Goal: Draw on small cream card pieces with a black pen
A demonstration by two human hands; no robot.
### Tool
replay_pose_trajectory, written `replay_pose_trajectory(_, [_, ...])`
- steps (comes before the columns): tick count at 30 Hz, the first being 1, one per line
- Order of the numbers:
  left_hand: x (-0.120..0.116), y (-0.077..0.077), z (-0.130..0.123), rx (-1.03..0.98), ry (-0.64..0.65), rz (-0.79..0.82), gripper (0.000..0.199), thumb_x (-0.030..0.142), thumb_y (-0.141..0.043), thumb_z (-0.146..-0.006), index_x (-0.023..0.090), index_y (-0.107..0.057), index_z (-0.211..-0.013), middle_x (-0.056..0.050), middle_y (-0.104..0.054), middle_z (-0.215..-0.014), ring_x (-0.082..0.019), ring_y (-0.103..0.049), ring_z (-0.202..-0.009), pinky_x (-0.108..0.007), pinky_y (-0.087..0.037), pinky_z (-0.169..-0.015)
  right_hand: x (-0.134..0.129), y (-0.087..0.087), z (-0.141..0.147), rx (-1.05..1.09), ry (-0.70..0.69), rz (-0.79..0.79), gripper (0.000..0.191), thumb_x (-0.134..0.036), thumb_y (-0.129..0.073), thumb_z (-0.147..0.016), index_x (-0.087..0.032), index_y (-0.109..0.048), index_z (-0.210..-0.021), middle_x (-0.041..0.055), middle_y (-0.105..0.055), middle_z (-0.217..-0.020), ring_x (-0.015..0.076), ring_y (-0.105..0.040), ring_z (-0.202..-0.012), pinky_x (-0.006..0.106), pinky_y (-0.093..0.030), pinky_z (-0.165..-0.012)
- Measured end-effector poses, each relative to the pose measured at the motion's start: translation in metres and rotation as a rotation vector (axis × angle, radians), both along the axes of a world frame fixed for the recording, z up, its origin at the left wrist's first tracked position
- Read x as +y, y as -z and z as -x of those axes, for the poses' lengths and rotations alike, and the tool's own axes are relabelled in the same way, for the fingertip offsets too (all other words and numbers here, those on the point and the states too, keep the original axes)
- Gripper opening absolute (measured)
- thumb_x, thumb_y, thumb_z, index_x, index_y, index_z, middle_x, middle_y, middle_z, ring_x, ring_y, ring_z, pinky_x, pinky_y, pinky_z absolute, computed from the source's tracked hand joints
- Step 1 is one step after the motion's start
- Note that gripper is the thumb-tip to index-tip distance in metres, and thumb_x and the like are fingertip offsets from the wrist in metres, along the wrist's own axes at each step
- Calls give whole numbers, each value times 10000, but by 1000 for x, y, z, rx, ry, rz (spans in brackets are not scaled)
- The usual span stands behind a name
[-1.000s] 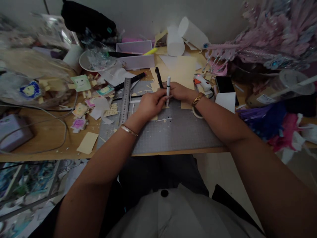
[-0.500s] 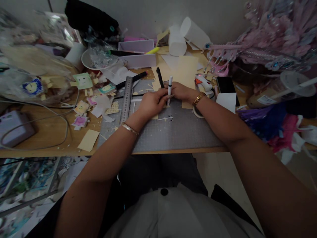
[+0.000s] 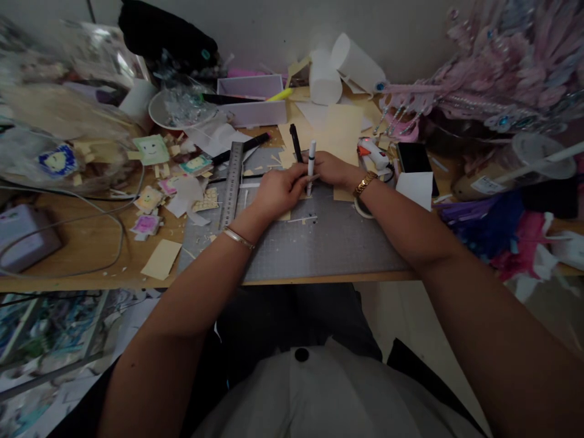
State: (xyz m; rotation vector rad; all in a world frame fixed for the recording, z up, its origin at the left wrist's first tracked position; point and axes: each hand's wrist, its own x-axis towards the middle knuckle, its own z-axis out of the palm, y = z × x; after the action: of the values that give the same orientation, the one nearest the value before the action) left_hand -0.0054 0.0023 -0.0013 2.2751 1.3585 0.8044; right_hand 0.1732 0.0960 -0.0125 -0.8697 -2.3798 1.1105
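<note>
Over the grey cutting mat (image 3: 337,249), my two hands are close together with their fingertips nearly meeting. A white pen (image 3: 311,159) with a dark band stands upright between the fingertips, at the fingers of my right hand (image 3: 335,169). From behind the closed fingers of my left hand (image 3: 279,190), a black pen (image 3: 296,143) sticks up, leaning left. The fingers partly cover the lower ends of both pens. Left of my left hand, a steel ruler (image 3: 233,176) lies on the mat. Small paper scraps (image 3: 303,219) are scattered below the hands.
Cream card sheets (image 3: 347,131) lie behind the hands. A glue gun (image 3: 375,153), a roll of tape (image 3: 362,208) and a phone (image 3: 413,157) are at right, near a lidded drink cup (image 3: 506,164). Small drawn paper figures (image 3: 150,149) and a cable (image 3: 122,234) lie left.
The view has shifted very slightly. My hands and both pens keep practically the same position and grip.
</note>
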Motion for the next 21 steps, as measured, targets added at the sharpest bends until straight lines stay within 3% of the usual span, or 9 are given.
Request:
replay_pose_trajectory(8, [1, 1, 0, 18, -8, -20, 378, 412, -437, -1031, 219, -700, -1222, -75, -773, -981, -231, -707, -923, -331, -506, -830, 3, 5, -2, 94, -45, 10, 242, -304, -517, -988, -182, -537, -780, 0, -555, -756, 133, -459, -719, 261, -451, -710])
replay_pose_trajectory(21, [0, -1, 0, 11, -2, 14, 403, 433, -407, -1041, 208, -705, -1195, -93, -768, -975, -234, -714, -885, -332, -498, -802, -5, -6, 0, 33, 20, 63, 176, -159, -519, -943, -175, -524, -768, -19, -520, -742, 111, -435, -665, 249, -419, -685])
